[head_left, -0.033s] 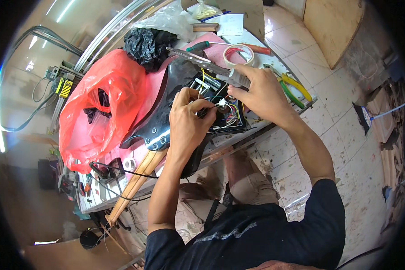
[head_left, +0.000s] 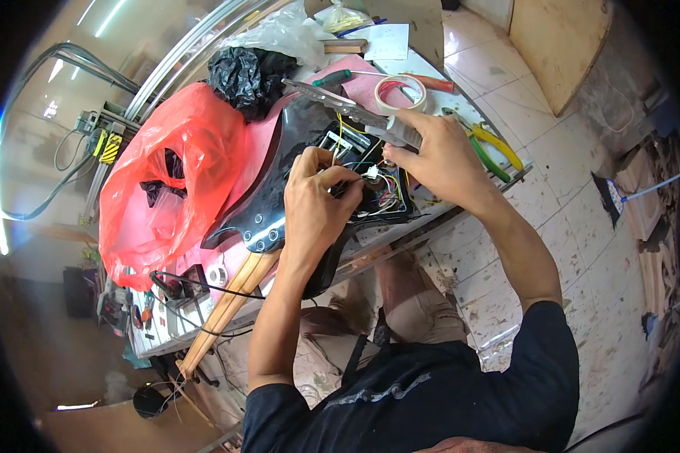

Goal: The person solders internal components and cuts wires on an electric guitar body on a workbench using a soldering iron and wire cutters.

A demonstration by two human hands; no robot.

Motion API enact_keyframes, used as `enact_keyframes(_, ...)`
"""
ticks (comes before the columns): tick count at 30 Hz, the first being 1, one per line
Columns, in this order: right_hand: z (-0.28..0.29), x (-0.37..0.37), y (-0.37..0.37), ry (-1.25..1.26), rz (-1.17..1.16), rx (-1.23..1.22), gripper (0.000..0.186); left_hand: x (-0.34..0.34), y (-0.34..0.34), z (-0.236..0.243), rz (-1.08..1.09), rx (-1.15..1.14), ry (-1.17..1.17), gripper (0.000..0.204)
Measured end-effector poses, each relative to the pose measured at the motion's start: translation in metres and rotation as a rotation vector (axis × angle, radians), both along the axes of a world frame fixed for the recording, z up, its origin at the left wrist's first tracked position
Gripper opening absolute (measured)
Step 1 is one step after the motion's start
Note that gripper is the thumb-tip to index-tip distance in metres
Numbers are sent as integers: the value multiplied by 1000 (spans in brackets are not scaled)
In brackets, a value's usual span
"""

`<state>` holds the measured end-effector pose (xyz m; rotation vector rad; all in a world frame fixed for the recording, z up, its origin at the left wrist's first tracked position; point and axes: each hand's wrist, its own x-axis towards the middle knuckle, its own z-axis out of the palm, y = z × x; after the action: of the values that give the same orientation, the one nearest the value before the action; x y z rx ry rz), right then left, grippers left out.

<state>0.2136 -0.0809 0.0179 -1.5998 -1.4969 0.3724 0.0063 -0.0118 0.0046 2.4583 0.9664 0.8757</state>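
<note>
A black electric guitar body [head_left: 295, 143] lies on the workbench with its wiring cavity [head_left: 381, 189] open and several coloured wires inside. My left hand [head_left: 317, 204] rests on the body, its fingertips pinched on thin wires next to a small white connector [head_left: 372, 174]. My right hand [head_left: 442, 162] hovers over the cavity's far edge. It grips a grey tube-shaped tool [head_left: 400, 134], and its fingertips reach down to the same wires. The guitar's wooden neck [head_left: 230, 302] runs off toward the lower left.
A red plastic bag [head_left: 166, 181] and a black bag [head_left: 238, 75] lie left of the guitar. A tape roll [head_left: 400, 92], a green-handled screwdriver [head_left: 332, 77], yellow-green pliers [head_left: 495, 143] and paper [head_left: 381, 41] sit at the far end. A power strip [head_left: 177, 313] is at the near left.
</note>
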Motion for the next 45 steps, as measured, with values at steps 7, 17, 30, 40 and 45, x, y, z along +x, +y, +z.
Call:
enact_keyframes(7,4,13,-41,-299,-17,151,31,-3,3,0,-4,77,27,16)
enact_keyframes(17,19,6,-105,-822,-185,-58,49,-4,2,-2,-14,101,-11,17)
enact_keyframes(30,17,-12,-99,-1069,-321,-104,47,-6,3,-2,-31,98,-33,16)
enact_keyframes(40,11,-15,-92,-1095,-322,-111,40,-4,5,-4,-17,84,-45,30)
enact_keyframes(45,11,-9,-91,-1083,-322,-94,41,-5,5,-2,-12,91,-44,30)
